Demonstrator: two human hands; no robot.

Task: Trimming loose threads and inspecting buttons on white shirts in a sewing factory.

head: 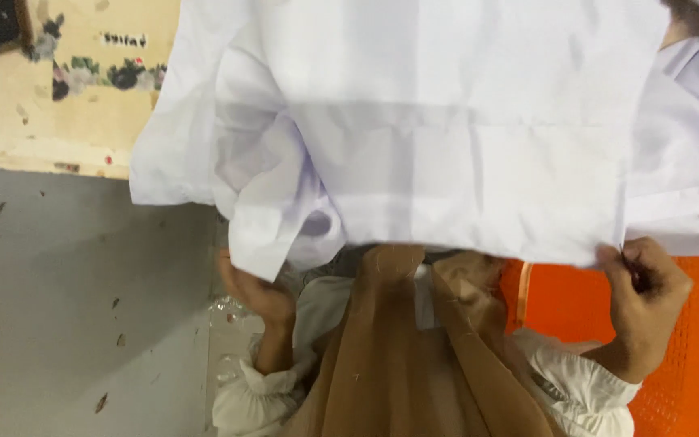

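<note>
White garment (446,162), a large piece of thin cloth, spread across the upper part of the head view, hanging down over the person's lap. Lower hem runs roughly straight from left to right, just above both hands. A faint horizontal fold line crosses the middle of the cloth. On the left side a sleeve-like part bunches and droops in soft folds.

Right hand (645,295): fingers closed in a pinch on the lower right edge of the garment, thumb and forefinger pressed together on the hem. A thin dark item seems to sit in the pinch; too small to tell what.

Left hand (256,291): raised under the drooping left folds, touching the cloth from below. Fingertips hidden behind the fabric, so cannot tell whether they grip or only support.

Both wrists end in white gathered cuffs (584,388). Tan scarf (402,356) hangs down the person's front between the arms, with a few loose threads on it.

Orange plastic crate (697,364), mesh-walled, just beside the right forearm at lower right. More white cloth (689,121) lies at right, past the garment's edge. Grey floor (66,307) at left, flecked with scraps. Cream-coloured surface with a flower pattern (82,89) at upper left.
</note>
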